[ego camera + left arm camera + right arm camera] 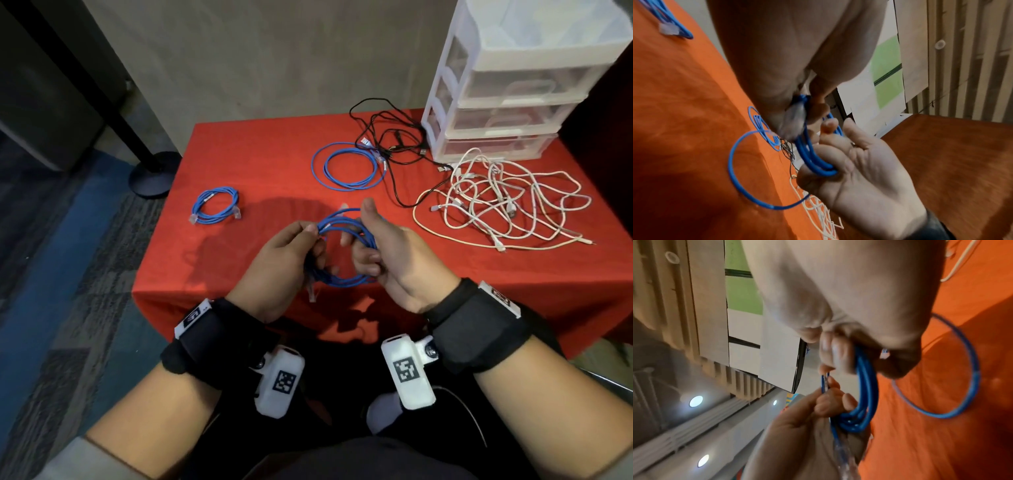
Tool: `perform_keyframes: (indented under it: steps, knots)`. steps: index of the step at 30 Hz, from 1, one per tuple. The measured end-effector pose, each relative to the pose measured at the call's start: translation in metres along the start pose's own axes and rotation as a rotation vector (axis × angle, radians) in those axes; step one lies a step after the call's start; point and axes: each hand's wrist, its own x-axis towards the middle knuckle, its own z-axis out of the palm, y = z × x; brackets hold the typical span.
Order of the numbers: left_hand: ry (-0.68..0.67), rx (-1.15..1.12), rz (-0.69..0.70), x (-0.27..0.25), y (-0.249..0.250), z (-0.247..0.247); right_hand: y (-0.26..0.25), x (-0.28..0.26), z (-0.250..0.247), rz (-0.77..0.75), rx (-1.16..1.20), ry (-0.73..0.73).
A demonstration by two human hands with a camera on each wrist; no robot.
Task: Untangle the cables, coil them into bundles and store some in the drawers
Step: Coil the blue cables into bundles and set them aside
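Observation:
A blue network cable [346, 281], wound in several loops, hangs between my two hands above the table's front edge. My left hand [317, 245] pinches the left side of the coil [813, 155] between thumb and fingers. My right hand [364, 236] grips the right side, fingers curled through the loops and thumb raised. One clear plug [311, 291] dangles below the left hand. In the wrist views one wider loop [733, 170] of the cable [867, 386] hangs loose over the red cloth. The white drawer unit [507, 89] stands at the back right, drawers closed.
On the red table [260, 164] lie a bundled blue cable [215, 205] at the left, a flat blue coil [349, 166] in the middle, tangled black cables [394, 144] behind it, and a heap of white cables [496, 202] in front of the drawers.

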Motion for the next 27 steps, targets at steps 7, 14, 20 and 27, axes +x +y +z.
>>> perform_keyframes:
  steps: [7, 14, 20, 27]
  knots:
    - [-0.042, 0.152, 0.031, -0.007, 0.009, 0.014, 0.013, 0.014, -0.002, -0.271, -0.475, 0.11]
    - [-0.088, 0.299, 0.108, -0.011, 0.003, 0.01, 0.006, 0.006, -0.004, -0.316, -0.769, 0.051]
    - [0.032, 0.418, 0.201, -0.002, 0.011, 0.004, 0.001, 0.006, -0.018, -0.61, -0.797, 0.211]
    - [0.039, 0.132, 0.1, 0.003, 0.028, -0.001, 0.024, 0.016, -0.055, -0.345, -0.766, -0.052]
